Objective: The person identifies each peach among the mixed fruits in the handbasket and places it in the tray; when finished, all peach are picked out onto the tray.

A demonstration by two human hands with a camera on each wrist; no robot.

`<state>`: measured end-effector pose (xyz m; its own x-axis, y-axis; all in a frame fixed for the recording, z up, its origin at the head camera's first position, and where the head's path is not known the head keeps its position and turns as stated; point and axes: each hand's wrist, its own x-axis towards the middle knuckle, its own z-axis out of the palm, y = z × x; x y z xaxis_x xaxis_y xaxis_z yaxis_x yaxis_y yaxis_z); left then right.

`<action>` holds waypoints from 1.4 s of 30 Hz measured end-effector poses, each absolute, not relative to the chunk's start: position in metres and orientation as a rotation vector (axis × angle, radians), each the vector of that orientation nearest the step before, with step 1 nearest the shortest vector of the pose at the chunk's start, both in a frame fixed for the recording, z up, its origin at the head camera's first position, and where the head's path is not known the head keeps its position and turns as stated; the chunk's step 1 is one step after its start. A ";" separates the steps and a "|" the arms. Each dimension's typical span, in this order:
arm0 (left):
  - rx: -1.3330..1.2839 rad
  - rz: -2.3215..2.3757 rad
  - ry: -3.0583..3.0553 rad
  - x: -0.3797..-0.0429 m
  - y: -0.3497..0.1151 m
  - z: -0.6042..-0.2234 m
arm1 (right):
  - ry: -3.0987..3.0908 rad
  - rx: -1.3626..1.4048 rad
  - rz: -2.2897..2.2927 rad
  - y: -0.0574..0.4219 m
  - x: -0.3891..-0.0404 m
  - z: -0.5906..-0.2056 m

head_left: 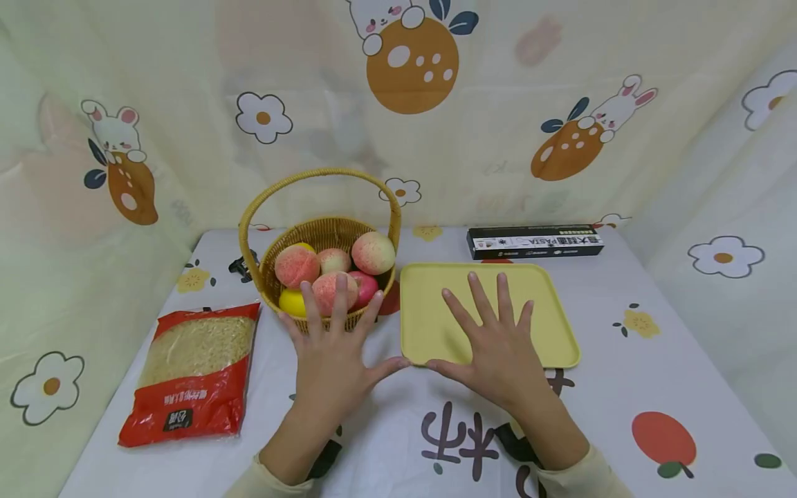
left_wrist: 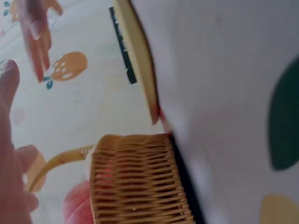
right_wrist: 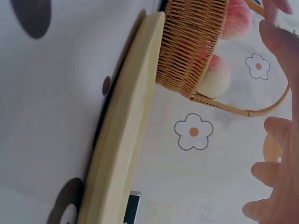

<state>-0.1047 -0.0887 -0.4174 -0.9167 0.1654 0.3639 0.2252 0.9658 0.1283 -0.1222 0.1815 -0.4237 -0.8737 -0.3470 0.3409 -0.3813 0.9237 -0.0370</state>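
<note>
Fingers spread wide, my left hand [head_left: 333, 360] is held over the table, its fingertips overlapping the front of a wicker basket [head_left: 331, 228] in the head view. Peaches [head_left: 297, 266] and yellow fruit [head_left: 292, 302] fill the basket, which has a tall arched handle. My right hand [head_left: 501, 349], also spread and holding nothing, overlaps a yellow tray [head_left: 429, 297]. The two thumbs point at each other with their tips close together. In the left wrist view the basket's woven side [left_wrist: 138, 182] stands below the tray's edge [left_wrist: 138, 56].
A red and clear bag of pale grain-like food [head_left: 193, 373] lies at the left. Behind the tray sits a long black pasta box [head_left: 535, 242]. A small black object [head_left: 239, 268] is beside the basket's left side. A printed curtain [head_left: 311, 83] hangs round the table.
</note>
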 end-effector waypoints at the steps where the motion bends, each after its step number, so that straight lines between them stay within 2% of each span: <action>1: -0.267 -0.291 -2.751 -0.105 -0.091 -0.414 | -2.771 0.525 0.160 0.181 -0.122 -0.422; 11: 0.005 -0.960 -2.416 -0.113 -0.131 -0.382 | -2.588 0.416 0.666 0.191 -0.116 -0.402; 24: 0.766 -1.976 -2.037 -0.133 -0.176 -0.397 | -2.525 0.296 0.779 0.205 -0.108 -0.401; 32: 0.840 -2.369 -1.790 -0.137 -0.182 -0.413 | -2.571 0.187 0.818 0.212 -0.103 -0.406; 42: 0.880 -2.383 -1.715 -0.143 -0.172 -0.432 | -2.593 0.138 0.952 0.221 -0.100 -0.412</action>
